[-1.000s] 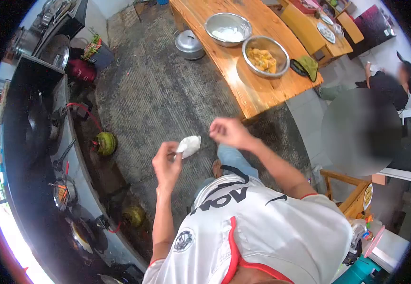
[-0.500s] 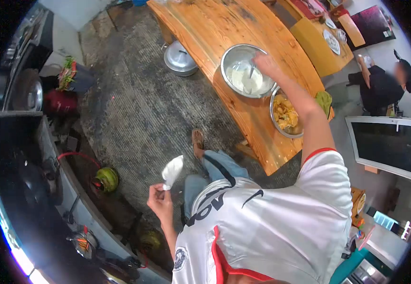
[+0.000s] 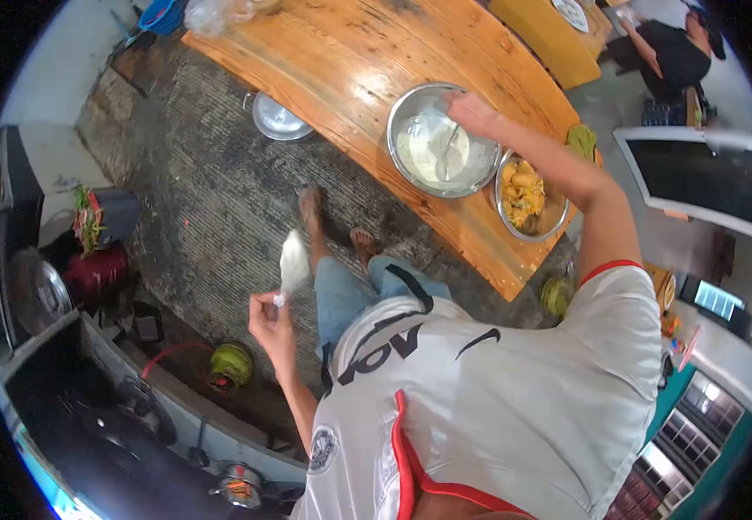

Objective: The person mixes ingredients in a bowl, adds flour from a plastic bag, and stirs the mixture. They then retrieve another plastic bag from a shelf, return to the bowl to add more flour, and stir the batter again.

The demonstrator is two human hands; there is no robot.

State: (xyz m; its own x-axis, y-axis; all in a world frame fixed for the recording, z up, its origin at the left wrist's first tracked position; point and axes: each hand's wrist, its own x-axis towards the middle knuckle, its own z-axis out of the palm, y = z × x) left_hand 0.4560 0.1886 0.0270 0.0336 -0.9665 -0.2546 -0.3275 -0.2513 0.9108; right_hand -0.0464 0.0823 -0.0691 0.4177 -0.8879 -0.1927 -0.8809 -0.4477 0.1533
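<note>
My left hand (image 3: 272,322) is closed, pinching the gathered narrow end of a small white bag (image 3: 293,260). The bag hangs over the floor, and its contents look white and cannot be told further. My right hand (image 3: 473,114) is closed on the handle of a metal spoon (image 3: 442,163), over the rim of a large metal bowl (image 3: 397,130). Pale, creamy batter (image 3: 415,152) fills the bottom of the bowl, with the spoon's head in it. Beside it stands a smaller metal bowl (image 3: 558,221) with orange-yellow food pieces (image 3: 523,192), under my right forearm.
The bowls stand near one end of a wooden table (image 3: 332,61). A lidded pot (image 3: 280,119) sits on the floor beside it. At left are a stove counter (image 3: 263,459), a green gas cylinder (image 3: 231,364) and a bin (image 3: 116,214). A person in black (image 3: 675,61) is at upper right.
My view has shifted, bringing in more of the table's far end. The spoon has moved within the batter. My left hand still holds the white bag, now turned more upright in view.
</note>
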